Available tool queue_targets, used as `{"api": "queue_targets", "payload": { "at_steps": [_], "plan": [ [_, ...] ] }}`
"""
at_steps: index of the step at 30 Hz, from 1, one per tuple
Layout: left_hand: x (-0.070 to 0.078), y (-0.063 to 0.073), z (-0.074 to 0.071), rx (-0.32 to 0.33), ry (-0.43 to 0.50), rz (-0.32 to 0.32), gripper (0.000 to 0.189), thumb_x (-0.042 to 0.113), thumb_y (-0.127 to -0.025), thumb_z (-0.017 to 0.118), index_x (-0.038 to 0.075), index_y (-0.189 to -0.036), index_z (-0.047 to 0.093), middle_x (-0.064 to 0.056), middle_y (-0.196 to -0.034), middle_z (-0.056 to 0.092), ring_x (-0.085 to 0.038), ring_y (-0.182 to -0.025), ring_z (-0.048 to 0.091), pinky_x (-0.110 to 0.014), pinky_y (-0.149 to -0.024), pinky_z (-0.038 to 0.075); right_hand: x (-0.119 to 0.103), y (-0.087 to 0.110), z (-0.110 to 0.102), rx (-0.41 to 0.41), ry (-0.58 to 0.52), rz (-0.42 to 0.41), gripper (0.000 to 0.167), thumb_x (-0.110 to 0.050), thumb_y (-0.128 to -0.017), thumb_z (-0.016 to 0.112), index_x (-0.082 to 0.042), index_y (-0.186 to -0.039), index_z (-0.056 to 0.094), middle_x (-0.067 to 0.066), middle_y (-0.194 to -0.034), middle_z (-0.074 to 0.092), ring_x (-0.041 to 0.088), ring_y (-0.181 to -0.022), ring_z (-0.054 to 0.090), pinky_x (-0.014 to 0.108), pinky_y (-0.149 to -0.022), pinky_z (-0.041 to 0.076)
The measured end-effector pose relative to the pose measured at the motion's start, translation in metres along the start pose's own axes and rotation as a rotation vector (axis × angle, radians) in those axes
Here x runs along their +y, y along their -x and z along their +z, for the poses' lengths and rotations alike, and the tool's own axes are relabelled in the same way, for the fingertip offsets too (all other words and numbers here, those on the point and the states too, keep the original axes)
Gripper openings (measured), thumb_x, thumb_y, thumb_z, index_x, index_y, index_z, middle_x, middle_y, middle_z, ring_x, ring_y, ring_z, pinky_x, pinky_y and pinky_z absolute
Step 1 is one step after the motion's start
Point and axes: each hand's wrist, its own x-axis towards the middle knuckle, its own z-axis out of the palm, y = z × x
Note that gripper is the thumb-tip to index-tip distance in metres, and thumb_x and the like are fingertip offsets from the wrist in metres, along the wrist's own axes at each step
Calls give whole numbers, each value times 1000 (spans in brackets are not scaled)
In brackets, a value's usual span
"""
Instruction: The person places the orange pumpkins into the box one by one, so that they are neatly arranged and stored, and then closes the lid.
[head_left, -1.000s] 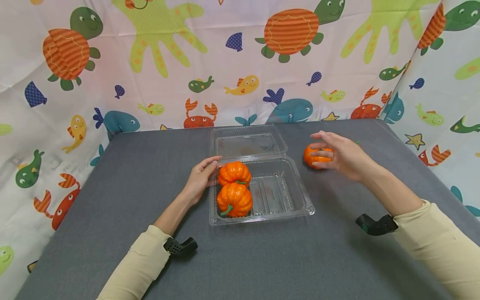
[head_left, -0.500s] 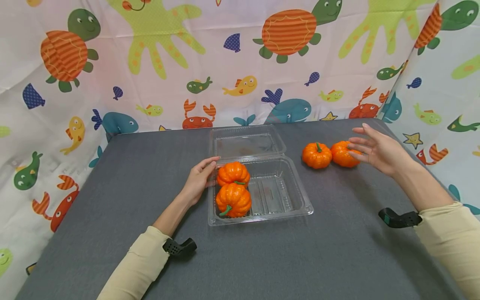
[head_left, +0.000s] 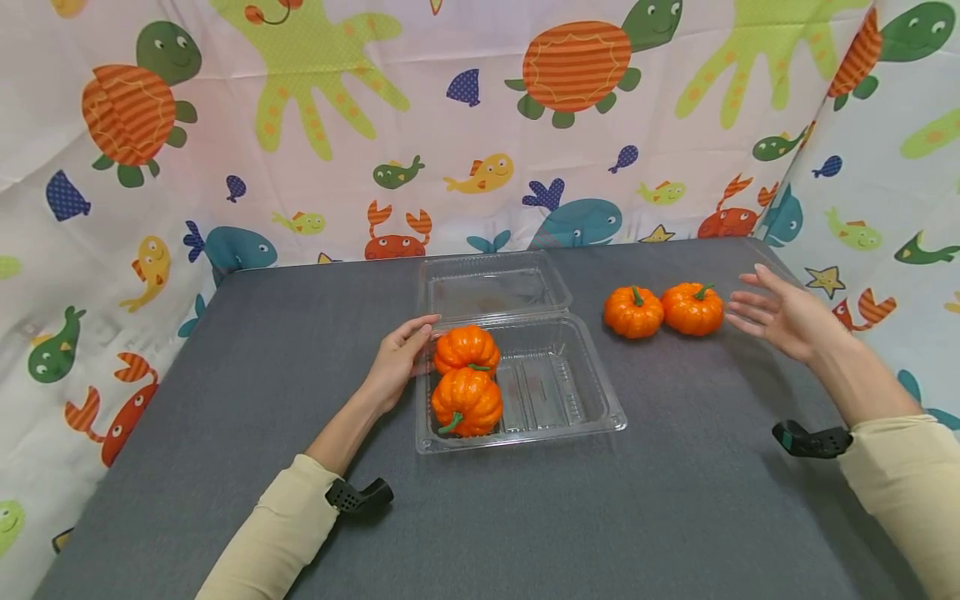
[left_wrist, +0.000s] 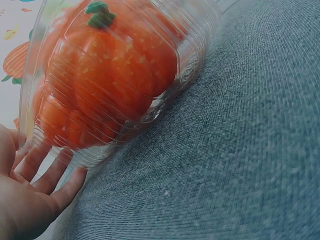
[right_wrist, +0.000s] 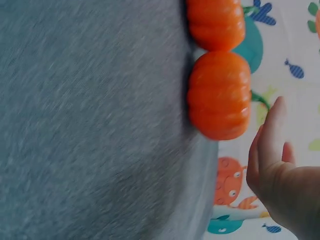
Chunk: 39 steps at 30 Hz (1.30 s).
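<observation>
A clear plastic clamshell container point(head_left: 551, 431) lies opened out on the grey table, its lid folded back. Two orange toy pumpkins sit in its left side, the rear pumpkin point(head_left: 467, 347) touching the front pumpkin point(head_left: 468, 404). My left hand point(head_left: 393, 362) grips the container's left edge, and in the left wrist view its fingers point(left_wrist: 52, 175) press the outer wall. Right of the container, a third pumpkin point(head_left: 633, 312) stands against a fourth pumpkin point(head_left: 692, 310). My right hand point(head_left: 787, 321) hovers just right of that pair, fingers loosely extended, holding nothing.
The clear lid point(head_left: 495, 283) lies flat behind the base. A white curtain point(head_left: 322, 187) with printed sea animals hangs along the table's back and sides. The grey cloth point(head_left: 510, 525) covers the tabletop.
My right hand has drawn away to the right from in front of the two loose pumpkins, uncovering both. My left hand stays at the container's edge, and the pumpkins in the container keep their places.
</observation>
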Motion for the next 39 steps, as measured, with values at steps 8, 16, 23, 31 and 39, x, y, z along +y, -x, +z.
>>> {"api": "queue_targets", "payload": {
  "at_steps": [8, 16, 23, 31, 39],
  "plan": [
    [0, 1, 1, 2, -2, 6, 42, 26, -103, 45, 6, -139, 46, -16, -126, 57, -14, -101, 60, -29, -74, 53, 13, -13, -4, 140, 253, 85, 97, -42, -91, 60, -24, -152, -13, 11, -152, 6, 28, -139, 6, 37, -94, 45],
    [-2, 1, 0, 9, 2, -3, 42, 27, -103, 45, 5, -139, 46, -14, -125, 59, -14, -101, 61, -30, -75, 53, 28, -26, 4, 145, 378, 90, 96, -42, -90, 62, -18, -154, -5, 9, -158, -4, 28, -133, 20, 34, -90, 48],
    [-2, 0, 0, -1, 4, 8, 43, 27, -103, 45, 4, -140, 45, -14, -124, 60, -15, -100, 61, -31, -76, 53, 36, -30, 20, 206, 564, 18, 105, -50, -86, 63, -9, -152, -7, 18, -156, -10, 36, -136, 11, 38, -89, 48],
    [1, -1, 1, -5, 2, 6, 43, 27, -103, 45, 5, -140, 45, -15, -126, 58, -15, -102, 60, -31, -76, 53, 36, -32, 21, 214, 628, -1, 107, -44, -85, 68, -9, -152, -9, 20, -155, -11, 36, -135, 16, 39, -90, 47],
    [2, 1, 1, 3, 3, -3, 43, 27, -103, 45, 5, -140, 45, -15, -126, 58, -15, -103, 60, -31, -77, 53, 34, -31, 19, 229, 633, -36, 109, -43, -83, 71, -10, -153, -5, 23, -155, -3, 36, -129, 29, 41, -93, 44]
  ]
}}
